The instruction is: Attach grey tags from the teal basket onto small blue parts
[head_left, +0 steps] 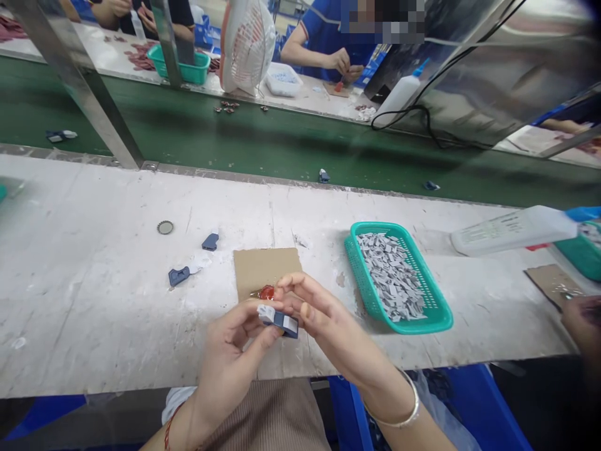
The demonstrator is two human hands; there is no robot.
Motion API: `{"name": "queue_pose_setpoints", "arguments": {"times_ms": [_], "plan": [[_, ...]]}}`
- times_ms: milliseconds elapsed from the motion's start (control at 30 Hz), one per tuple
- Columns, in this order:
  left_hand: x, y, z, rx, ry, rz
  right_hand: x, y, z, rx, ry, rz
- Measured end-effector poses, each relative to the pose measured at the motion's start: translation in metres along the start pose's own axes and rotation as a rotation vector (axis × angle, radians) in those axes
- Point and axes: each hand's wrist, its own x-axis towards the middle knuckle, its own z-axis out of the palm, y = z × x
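Observation:
My left hand (237, 341) pinches a small dark blue plastic piece (292, 331) with a white end and a pale strip on its side. Close to its far side is my right hand (331, 316), fingers stretched and apart; whether the fingertips touch the piece I cannot tell. Behind the hands lies a brown cardboard square (265, 266) carrying a glossy red blob (267, 292), partly covered by my fingers. To the right, a green basket (440, 321) holds many small pale grey pieces (392, 275).
Two blue-and-white pieces (179, 275) (211, 242) and a bottle cap (165, 227) lie on the left. A large white bottle (511, 230) lies at right, near a neighbour's hand (582, 326). Beyond runs a green belt (201, 147) with scattered pieces; a metal post (101, 106) rises left.

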Motion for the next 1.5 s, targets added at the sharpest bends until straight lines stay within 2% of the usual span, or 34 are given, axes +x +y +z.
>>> {"name": "queue_pose_setpoints", "arguments": {"times_ms": [133, 267, 367, 500, 633, 700, 767, 867, 933, 1000, 1067, 1167, 1233, 1367, 1500], "plan": [[0.001, -0.001, 0.007, -0.009, 0.037, -0.018, -0.001, 0.007, 0.008, 0.009, -0.034, -0.034], [0.002, -0.006, 0.009, 0.024, 0.056, -0.031, -0.003, 0.008, 0.012, 0.003, 0.027, -0.093], [0.006, -0.007, 0.009, 0.018, 0.022, -0.083, -0.002, 0.011, 0.008, 0.009, 0.084, -0.122], [0.016, -0.002, 0.017, -0.124, -0.031, -0.207, 0.002, 0.015, 0.002, -0.014, 0.139, -0.143], [0.031, 0.005, 0.022, -0.036, -0.043, -0.307, -0.003, 0.008, -0.012, -0.125, 0.134, -0.154], [0.045, 0.010, 0.017, 0.056, -0.037, -0.327, -0.011, 0.000, -0.032, -0.253, 0.229, -0.195], [0.064, 0.016, 0.007, 0.168, 0.007, -0.272, -0.022, -0.010, -0.065, -0.459, 0.429, -0.264], [0.108, 0.027, -0.013, 0.374, 0.093, -0.050, -0.037, -0.023, -0.128, -0.822, 0.793, -0.329], [0.146, 0.032, -0.026, 0.501, 0.158, 0.102, -0.040, -0.029, -0.167, -1.034, 0.862, -0.289], [0.186, 0.037, -0.037, 0.651, 0.194, 0.166, -0.035, -0.033, -0.196, -1.218, 0.796, -0.250], [0.226, 0.041, -0.045, 0.934, 0.254, 0.175, -0.023, -0.038, -0.212, -1.377, 0.663, -0.253], [0.278, 0.048, -0.054, 1.148, 0.315, 0.197, -0.003, -0.045, -0.220, -1.583, 0.463, -0.276], [0.305, 0.051, -0.059, 1.240, 0.340, 0.202, 0.008, -0.050, -0.221, -1.681, 0.388, -0.269], [0.340, 0.049, -0.067, 1.400, 0.303, 0.201, 0.017, -0.056, -0.225, -1.733, 0.343, -0.274], [0.346, 0.048, -0.072, 1.514, 0.199, 0.218, 0.013, -0.063, -0.227, -1.619, 0.354, -0.299]]}}
